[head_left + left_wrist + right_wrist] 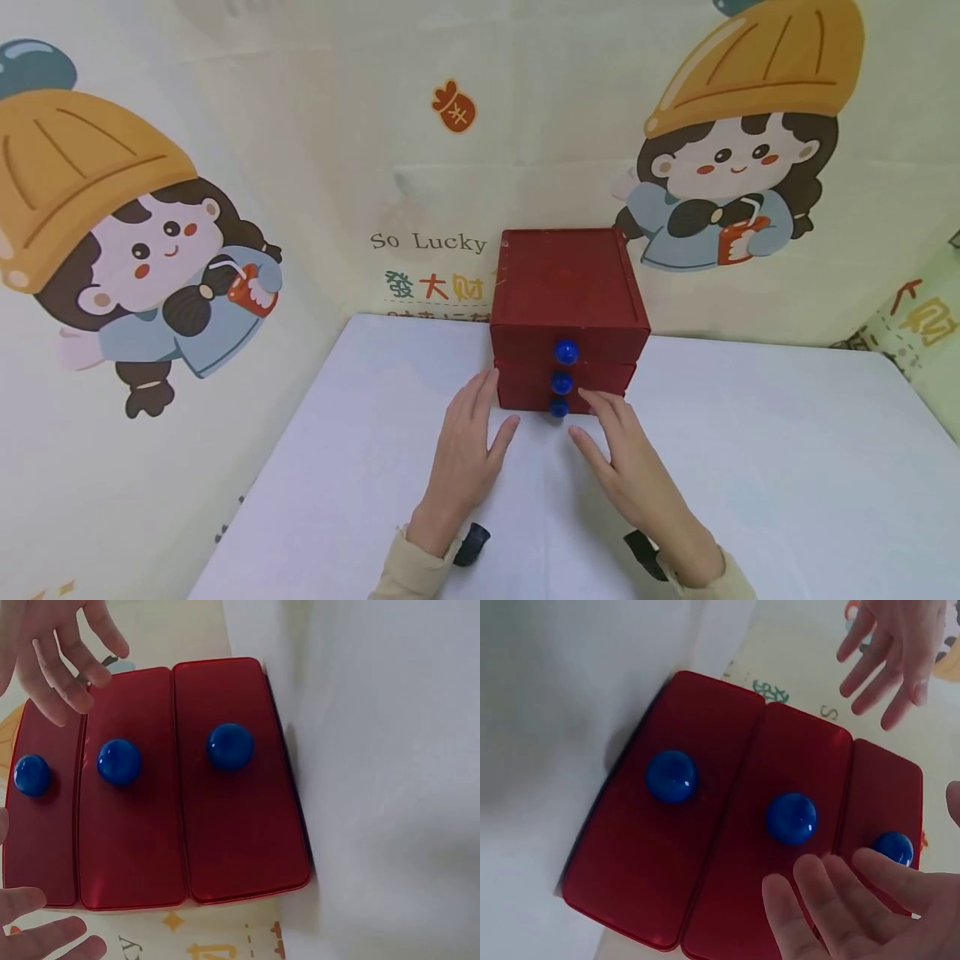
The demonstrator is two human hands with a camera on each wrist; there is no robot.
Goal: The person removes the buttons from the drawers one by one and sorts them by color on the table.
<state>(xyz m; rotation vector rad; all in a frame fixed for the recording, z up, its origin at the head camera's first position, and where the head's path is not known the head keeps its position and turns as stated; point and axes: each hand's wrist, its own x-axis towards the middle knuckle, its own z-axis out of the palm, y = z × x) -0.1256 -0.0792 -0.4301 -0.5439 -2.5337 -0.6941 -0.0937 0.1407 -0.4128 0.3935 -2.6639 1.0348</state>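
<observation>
A small red drawer box [570, 279] stands on the white table, with three drawers stacked one above another and a round blue knob on each. The top knob [566, 352], middle knob [562, 382] and bottom knob [558, 408] line up on its front. My left hand [467, 446] is just in front of the box's left side, fingers extended and holding nothing. Opposite it, my right hand [637, 462] hovers before the front's right half, its fingers spread and slightly bent. In the right wrist view the right fingers [832, 900] overlap the upper drawer fronts; contact cannot be made out. All drawers look closed.
The white table [750, 450] extends to both sides of the box. Behind it hangs a cream cloth [330, 133] printed with cartoon figures and lettering. Dark straps [471, 545] show at both wrists, beside beige sleeves.
</observation>
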